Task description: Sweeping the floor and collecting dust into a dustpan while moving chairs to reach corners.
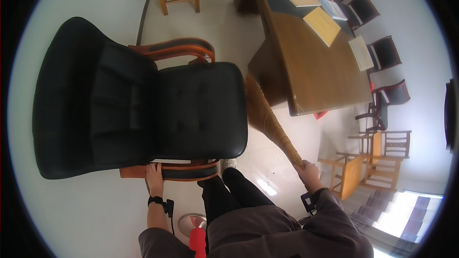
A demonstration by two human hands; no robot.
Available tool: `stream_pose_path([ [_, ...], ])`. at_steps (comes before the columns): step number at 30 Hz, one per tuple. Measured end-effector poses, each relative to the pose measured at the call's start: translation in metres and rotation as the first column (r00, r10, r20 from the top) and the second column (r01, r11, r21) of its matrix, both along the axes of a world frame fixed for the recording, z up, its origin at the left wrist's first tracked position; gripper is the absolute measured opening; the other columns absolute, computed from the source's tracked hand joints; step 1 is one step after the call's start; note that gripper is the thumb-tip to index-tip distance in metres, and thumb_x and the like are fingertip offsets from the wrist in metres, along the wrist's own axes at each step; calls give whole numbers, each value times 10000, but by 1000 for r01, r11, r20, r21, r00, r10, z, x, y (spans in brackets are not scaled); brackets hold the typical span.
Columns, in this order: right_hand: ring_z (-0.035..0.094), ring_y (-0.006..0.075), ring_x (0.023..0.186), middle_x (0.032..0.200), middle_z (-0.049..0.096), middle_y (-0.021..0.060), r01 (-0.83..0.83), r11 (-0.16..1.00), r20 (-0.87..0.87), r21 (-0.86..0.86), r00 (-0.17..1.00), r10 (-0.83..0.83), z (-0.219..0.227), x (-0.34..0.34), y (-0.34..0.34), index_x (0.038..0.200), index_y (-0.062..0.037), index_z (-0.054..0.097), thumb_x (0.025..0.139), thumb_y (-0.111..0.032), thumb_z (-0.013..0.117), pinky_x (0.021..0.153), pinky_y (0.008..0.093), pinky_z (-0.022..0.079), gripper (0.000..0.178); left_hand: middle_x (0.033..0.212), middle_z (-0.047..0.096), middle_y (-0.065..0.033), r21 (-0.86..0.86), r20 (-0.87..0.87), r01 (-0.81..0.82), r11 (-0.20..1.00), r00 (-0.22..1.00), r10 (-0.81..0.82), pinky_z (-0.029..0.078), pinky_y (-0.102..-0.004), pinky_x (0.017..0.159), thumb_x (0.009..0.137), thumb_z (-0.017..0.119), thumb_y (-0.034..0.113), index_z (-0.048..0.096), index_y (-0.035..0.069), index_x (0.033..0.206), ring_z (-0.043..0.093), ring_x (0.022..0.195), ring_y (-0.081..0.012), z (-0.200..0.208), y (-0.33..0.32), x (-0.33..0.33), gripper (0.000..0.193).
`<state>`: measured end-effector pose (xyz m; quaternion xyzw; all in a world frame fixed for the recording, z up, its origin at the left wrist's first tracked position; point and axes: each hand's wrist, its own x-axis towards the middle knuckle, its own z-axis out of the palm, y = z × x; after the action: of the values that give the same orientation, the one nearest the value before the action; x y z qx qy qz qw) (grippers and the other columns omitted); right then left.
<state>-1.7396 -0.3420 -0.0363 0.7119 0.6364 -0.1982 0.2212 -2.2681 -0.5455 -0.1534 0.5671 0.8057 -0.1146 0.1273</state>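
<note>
Head view: armrest (189, 172) of black chair (141, 110) is being clasped by left hand (154, 178); broom (272, 126) is being held right of chair, handle (289, 149) clamped in right hand (310, 174), bristles (256, 107) just beside chair's seat (201, 110).

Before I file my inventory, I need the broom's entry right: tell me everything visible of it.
The broom is yellowish brown and looks like straw: a slim, bound handle flaring into a wide head. The right hand grips the handle's end. It slants forward and leftward, head beside the chair seat; whether they touch is unclear.
</note>
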Motion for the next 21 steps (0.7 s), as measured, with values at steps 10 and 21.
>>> stream_pose_path([
  [10,630,321,745,774,647,145,29,998,-15,56,999,-28,-9,-15,28,949,-111,619,741,-500,587,673,432,498,443,1099,442,-107,-95,12,38,995,999,-37,277,-386,1046,571,776,109,435,106,1165,412,1126,-252,7,-7,-2,685],
  [21,628,324,770,807,652,141,25,1000,-45,9,999,-24,-7,-30,24,963,-118,628,730,-509,594,691,431,490,456,1341,320,-156,-495,764,-821,-285,-568,307,335,-478,885,914,372,343,104,101,1395,354,1177,-321,-28,-30,132,601],
])
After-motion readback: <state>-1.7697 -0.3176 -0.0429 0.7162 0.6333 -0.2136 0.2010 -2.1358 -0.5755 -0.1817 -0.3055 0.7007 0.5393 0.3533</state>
